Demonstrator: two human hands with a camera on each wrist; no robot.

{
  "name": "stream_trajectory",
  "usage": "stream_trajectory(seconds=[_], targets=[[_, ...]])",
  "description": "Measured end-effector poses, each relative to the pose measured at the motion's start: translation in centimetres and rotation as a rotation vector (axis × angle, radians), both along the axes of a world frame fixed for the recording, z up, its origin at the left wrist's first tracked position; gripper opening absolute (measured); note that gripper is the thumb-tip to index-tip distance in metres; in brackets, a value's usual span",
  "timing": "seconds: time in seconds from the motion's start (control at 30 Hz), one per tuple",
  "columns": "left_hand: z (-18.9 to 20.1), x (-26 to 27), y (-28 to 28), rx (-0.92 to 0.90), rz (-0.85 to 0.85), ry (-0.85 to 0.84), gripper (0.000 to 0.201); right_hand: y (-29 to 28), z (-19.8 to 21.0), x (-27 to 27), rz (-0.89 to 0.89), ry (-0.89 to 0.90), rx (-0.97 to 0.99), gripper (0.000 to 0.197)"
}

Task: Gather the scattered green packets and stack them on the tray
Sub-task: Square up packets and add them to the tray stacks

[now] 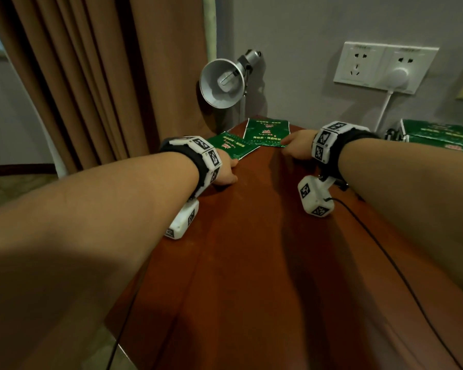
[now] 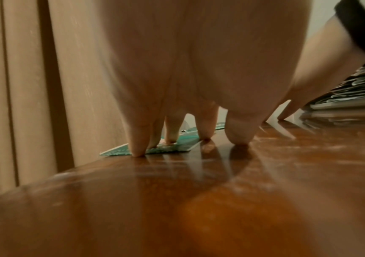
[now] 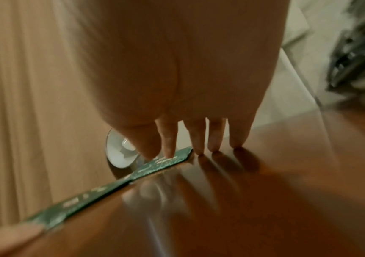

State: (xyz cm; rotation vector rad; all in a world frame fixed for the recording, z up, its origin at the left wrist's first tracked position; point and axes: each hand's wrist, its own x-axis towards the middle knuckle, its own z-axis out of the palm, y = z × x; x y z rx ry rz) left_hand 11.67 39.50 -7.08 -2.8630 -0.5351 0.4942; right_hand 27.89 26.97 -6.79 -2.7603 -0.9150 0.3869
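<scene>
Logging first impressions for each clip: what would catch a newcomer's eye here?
Two green packets lie at the far end of the glossy wooden table. The left hand touches the nearer one and the right hand the farther one, fingertips down. A silver clamp lamp sits behind them by the brown curtain.

Room, curtain (image 1: 91, 76), wall sockets (image 1: 385, 66), wooden table (image 1: 251, 249)

Both forearms stretched forward, left hand (image 1: 226, 170) and right hand (image 1: 298, 148) palm-down, straight fingers (image 2: 137, 139) spread, tips pressing downward.
</scene>
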Motion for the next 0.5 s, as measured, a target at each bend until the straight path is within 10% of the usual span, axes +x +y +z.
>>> stream_trajectory(seconds=[0.5], targets=[[0.4,0.1,0.0,0.057,-0.022,0.048,0.061,-0.1,0.9,-1.8,0.042,-0.083,-0.149,0.032]])
